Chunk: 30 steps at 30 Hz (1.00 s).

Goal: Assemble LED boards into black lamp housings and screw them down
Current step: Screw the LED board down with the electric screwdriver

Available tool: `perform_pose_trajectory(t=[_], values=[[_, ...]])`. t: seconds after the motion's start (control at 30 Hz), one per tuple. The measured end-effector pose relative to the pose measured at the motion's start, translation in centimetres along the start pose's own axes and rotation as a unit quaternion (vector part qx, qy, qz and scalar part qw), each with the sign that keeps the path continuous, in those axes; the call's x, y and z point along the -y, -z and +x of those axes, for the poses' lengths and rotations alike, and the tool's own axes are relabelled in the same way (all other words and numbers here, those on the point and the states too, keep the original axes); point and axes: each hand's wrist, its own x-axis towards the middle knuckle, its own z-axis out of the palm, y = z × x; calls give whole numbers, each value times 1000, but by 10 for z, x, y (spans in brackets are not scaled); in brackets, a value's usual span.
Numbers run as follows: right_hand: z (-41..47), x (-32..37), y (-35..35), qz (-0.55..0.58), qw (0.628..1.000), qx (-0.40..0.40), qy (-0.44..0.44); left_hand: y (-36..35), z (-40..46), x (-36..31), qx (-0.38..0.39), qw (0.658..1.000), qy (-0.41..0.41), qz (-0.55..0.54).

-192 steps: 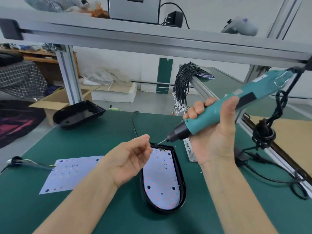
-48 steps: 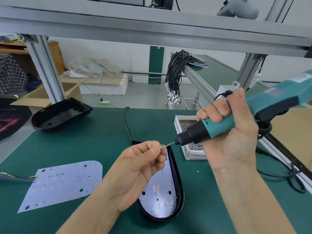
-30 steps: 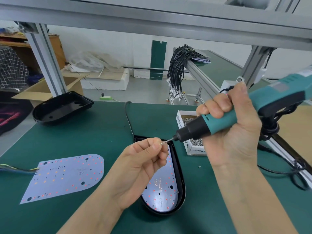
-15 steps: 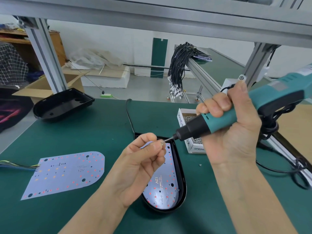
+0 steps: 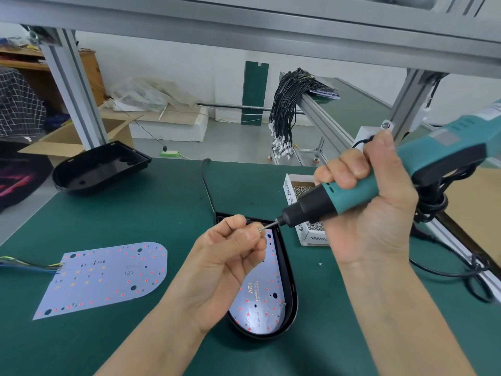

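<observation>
Centrally, my left hand [image 5: 230, 263] pinches a small silver screw [image 5: 260, 230] between thumb and forefinger, fingers curled, holding it against the thin metal bit [image 5: 269, 226] of the teal and black electric screwdriver [image 5: 379, 183]. My right hand [image 5: 371, 213] grips that screwdriver's barrel with all fingers wrapped round it, the tool tilted so its tip points down and to the left. Both hands hang above the black oval lamp housing [image 5: 291, 280] on the green bench mat [image 5: 162, 199]; a white LED board marked 12V [image 5: 260, 302] lies seated inside this housing, partly hidden by my left hand. Just right of the housing's far end stands a small white cardboard box of screws [image 5: 301, 210], partly behind the screwdriver, and a single loose screw [image 5: 320, 264] lies on the mat near the housing. To the left, a second white LED board [image 5: 105, 275] lies flat on the mat, with coloured wires [image 5: 24, 264] leaving its left edge. At the far left corner of the bench sits an empty black lamp housing [image 5: 100, 168]. A bundle of black cables [image 5: 290, 104] hangs from the aluminium rail behind.
</observation>
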Motion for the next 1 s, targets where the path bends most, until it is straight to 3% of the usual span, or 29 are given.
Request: perform_pose_trajectory(t=[0.2,0.47,1.0], values=[[-1,-2,3,-1,1000,1,8,-1,-2,1,-6,1000,-9,21],[-5,-16,10,-12,999,-3,41,-4,1,4,-94,990,-81,67],[10,-22,22,47,997,-63,1,-11,8,-8,-92,982,-72,146]])
